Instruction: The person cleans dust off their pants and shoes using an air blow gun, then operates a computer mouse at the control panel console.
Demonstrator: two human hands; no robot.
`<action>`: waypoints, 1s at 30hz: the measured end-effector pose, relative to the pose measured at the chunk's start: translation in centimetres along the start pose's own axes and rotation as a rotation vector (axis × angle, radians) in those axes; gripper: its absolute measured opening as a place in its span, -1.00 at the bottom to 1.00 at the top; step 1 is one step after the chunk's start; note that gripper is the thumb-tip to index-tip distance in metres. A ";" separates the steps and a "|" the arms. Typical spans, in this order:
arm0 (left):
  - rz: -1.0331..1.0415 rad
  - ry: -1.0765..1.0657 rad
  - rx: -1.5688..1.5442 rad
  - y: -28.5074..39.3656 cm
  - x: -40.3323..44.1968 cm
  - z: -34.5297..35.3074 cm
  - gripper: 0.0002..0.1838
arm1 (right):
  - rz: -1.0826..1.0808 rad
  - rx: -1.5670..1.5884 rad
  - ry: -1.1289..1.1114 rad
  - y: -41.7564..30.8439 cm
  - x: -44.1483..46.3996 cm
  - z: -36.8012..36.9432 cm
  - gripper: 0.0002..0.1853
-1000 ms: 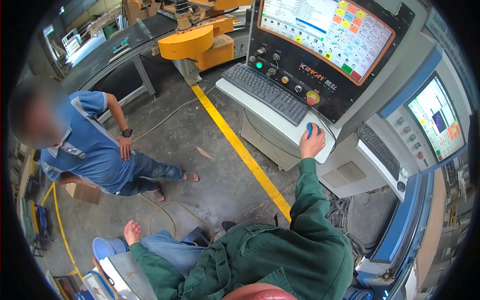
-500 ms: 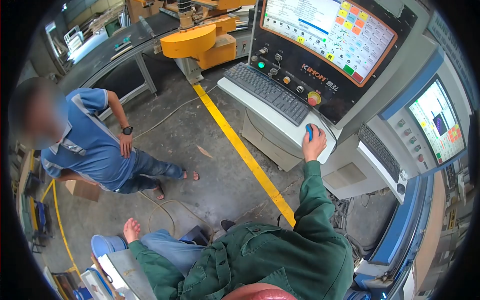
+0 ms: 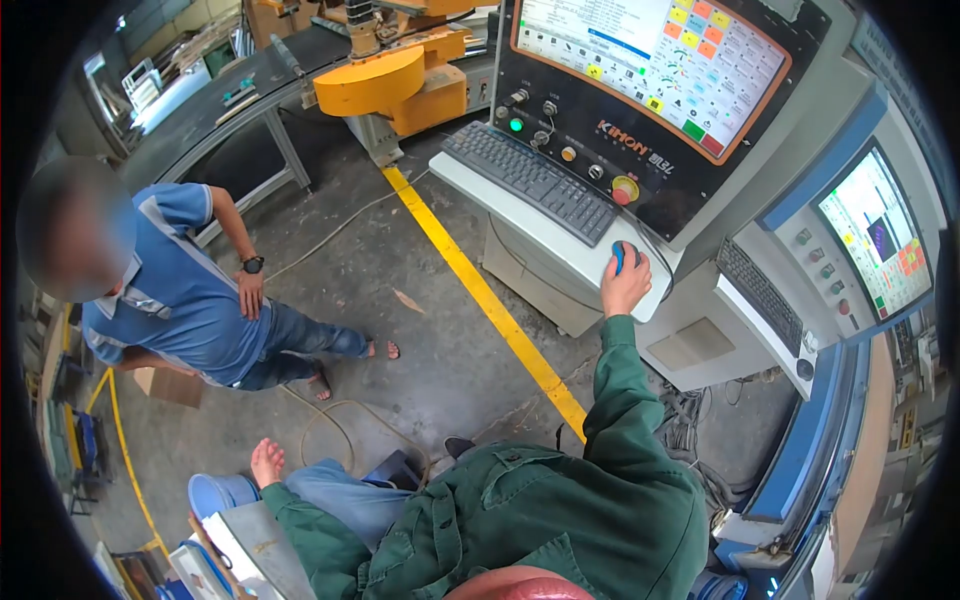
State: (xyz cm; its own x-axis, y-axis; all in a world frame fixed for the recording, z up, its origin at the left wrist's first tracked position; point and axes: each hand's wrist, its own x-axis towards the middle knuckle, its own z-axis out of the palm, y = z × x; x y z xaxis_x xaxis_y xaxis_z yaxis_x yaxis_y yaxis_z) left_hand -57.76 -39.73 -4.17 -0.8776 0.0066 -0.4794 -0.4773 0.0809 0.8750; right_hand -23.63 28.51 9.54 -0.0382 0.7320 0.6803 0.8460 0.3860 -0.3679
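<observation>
On the right end of a light shelf point(image 3: 570, 232), my right hand point(image 3: 627, 285) is wrapped over a blue and black computer mouse point(image 3: 622, 258). A dark keyboard point(image 3: 530, 180) lies on the same shelf, left of the mouse. Above it stands a control panel with a lit screen point(image 3: 650, 60), a row of knobs, a green lit button point(image 3: 516, 125) and a red emergency stop button point(image 3: 624, 190). My left hand point(image 3: 267, 462) hangs low on the left, near a blue bucket point(image 3: 222, 492), with its fingers loosely curled and apart, holding nothing.
A person in a blue shirt point(image 3: 190, 290) stands at the left, one hand on the hip. Yellow machinery point(image 3: 390, 85) stands behind. A second control console point(image 3: 850, 240) is at the right. A yellow line point(image 3: 480, 295) and a loose hose point(image 3: 345, 425) run along the floor.
The view has shifted slightly. My right hand stays on the mouse with little visible movement, and my left hand still hangs at the left.
</observation>
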 end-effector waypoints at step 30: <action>0.003 0.009 -0.012 0.3 -0.2 -0.1 -0.63 | 0.034 -0.046 -0.002 -0.1 0.1 0.3 -0.60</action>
State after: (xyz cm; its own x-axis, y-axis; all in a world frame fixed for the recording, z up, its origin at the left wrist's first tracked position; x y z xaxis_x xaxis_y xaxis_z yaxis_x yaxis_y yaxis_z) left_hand -57.71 -39.81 -3.84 -0.8792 -0.0024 -0.4765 -0.4755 0.0692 0.8770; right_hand -23.91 28.70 9.42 -0.0099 0.7455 0.6664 0.8705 0.3344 -0.3612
